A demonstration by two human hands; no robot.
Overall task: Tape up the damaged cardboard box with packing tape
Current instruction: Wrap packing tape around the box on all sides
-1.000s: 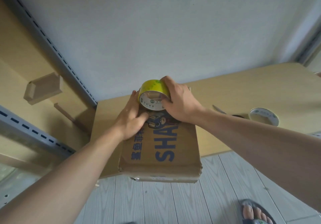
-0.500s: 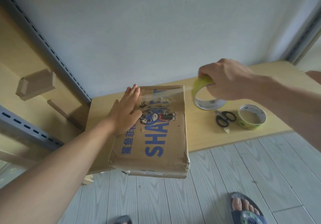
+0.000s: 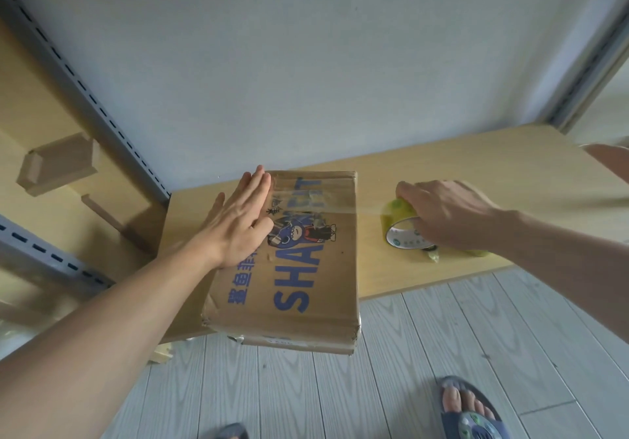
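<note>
A brown cardboard box (image 3: 306,268) with blue print lies on the wooden table (image 3: 459,173), its near end hanging over the table edge. My left hand (image 3: 238,220) lies flat on the box's far left part, fingers together, pressing the start of a clear tape strip (image 3: 313,197). That strip runs across the box top to the right and off its edge. My right hand (image 3: 442,214) grips the yellow-green tape roll (image 3: 403,231), held low over the table to the right of the box. The box's near corners look crumpled.
A second tape roll's yellow-green edge (image 3: 476,253) peeks out behind my right hand; the scissors are hidden. A grey wall stands behind the table. Slotted metal shelf rails (image 3: 85,84) and wooden panels are on the left. My sandalled foot (image 3: 469,408) is on the plank floor.
My right hand pulled the roll from the box's far left across to the right, then lowered it toward the table. My left hand flattened onto the tape's start.
</note>
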